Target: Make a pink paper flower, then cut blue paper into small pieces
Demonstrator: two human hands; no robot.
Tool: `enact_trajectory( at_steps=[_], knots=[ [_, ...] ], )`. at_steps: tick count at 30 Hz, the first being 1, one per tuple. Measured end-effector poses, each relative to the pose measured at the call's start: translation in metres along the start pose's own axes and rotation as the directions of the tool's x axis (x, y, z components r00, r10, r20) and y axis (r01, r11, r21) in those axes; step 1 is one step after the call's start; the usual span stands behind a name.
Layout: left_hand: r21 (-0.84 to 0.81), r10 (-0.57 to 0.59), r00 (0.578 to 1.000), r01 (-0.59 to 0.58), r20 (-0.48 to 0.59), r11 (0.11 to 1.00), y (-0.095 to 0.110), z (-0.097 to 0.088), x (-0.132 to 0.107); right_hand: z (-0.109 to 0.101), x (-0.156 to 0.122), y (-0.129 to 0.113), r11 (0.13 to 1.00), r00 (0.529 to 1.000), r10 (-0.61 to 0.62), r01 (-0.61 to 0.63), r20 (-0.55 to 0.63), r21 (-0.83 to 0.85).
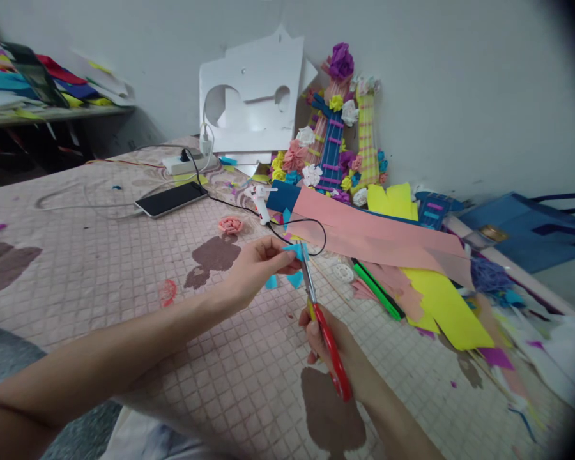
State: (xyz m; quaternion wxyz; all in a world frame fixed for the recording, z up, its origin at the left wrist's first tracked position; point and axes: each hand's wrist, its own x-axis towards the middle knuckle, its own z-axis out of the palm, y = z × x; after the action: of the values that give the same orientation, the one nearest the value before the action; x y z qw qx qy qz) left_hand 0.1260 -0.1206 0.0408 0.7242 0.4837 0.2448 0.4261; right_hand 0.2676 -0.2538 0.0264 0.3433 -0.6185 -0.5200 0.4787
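Note:
My left hand (263,265) pinches a small piece of blue crepe paper (294,251) between thumb and fingers. In my right hand (333,335) is a pair of red-handled scissors (329,342), their blades pointing away from me and touching the blue paper. Two more blue paper pieces (295,279) lie on the table just beneath my left hand. A white glue gun (260,203) stands beyond my hands, its black cord looping close to the scissor tips. Left of it sits a pink paper rose (230,225).
A phone (171,199) and a power strip (190,163) lie at the back left. Pink paper sheets (374,233), yellow paper (448,306) and a green cutter knife (376,289) spread to the right. Flower-decorated paper guitars (333,150) and white foam boards (252,96) lean on the wall.

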Motion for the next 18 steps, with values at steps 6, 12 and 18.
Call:
enact_trajectory(
  at_steps=[6, 12, 18],
  knots=[
    [-0.011, -0.007, 1.000, 0.007, -0.001, 1.000, 0.002, 0.000, 0.000, 0.003, 0.001, 0.001, 0.999, 0.999, 0.004, -0.003, -0.036, 0.032],
    [-0.018, -0.022, 1.000, 0.021, -0.006, 1.000, 0.003, 0.000, 0.001, 0.007, 0.002, -0.002, 0.999, 0.997, 0.019, -0.017, -0.072, 0.029],
    [-0.023, -0.034, 0.999, 0.034, -0.005, 0.999, 0.004, 0.001, 0.000, 0.007, 0.001, -0.009, 0.999, 0.997, 0.030, -0.032, -0.077, -0.026]
  ],
)
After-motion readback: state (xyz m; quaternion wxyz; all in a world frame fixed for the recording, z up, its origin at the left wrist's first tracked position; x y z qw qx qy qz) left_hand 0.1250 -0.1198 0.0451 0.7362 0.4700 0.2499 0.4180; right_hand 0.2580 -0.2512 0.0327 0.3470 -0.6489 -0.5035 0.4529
